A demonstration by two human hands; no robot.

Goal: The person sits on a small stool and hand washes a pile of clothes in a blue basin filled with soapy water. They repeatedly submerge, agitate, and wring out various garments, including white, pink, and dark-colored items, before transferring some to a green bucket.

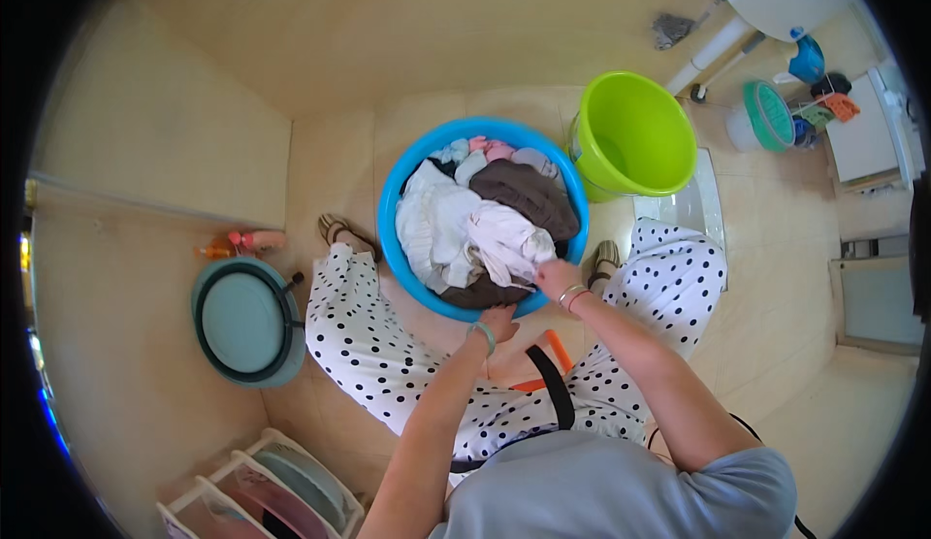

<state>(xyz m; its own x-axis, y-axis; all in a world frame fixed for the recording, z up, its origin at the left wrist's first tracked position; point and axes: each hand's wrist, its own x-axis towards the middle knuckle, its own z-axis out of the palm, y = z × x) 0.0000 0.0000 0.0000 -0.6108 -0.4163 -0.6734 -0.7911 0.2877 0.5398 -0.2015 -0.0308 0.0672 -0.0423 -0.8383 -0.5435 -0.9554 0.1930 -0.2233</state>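
Between my feet stands a round blue tub point(391, 238) heaped with clothes. My right hand point(560, 280), at the tub's near right side, is closed on a white garment point(504, 233) bunched on top of the heap. At the near edge, my left hand point(500, 323) grips the tub's rim, and its fingertips are partly hidden beside a dark brown cloth point(485, 294). White ruffled clothing point(427, 224) fills the tub's left side. Toward the far right lies a larger brown garment point(524, 196), with pink pieces point(493, 147) and pale blue pieces behind it.
A lime green bucket point(635, 131) stands right of the tub, beside a white floor basin point(706, 211). Left are a grey-green basin point(242, 321) and a white rack point(291, 471). An orange plastic piece point(558, 350) shows between my legs. A white bin point(747, 124) stands far right.
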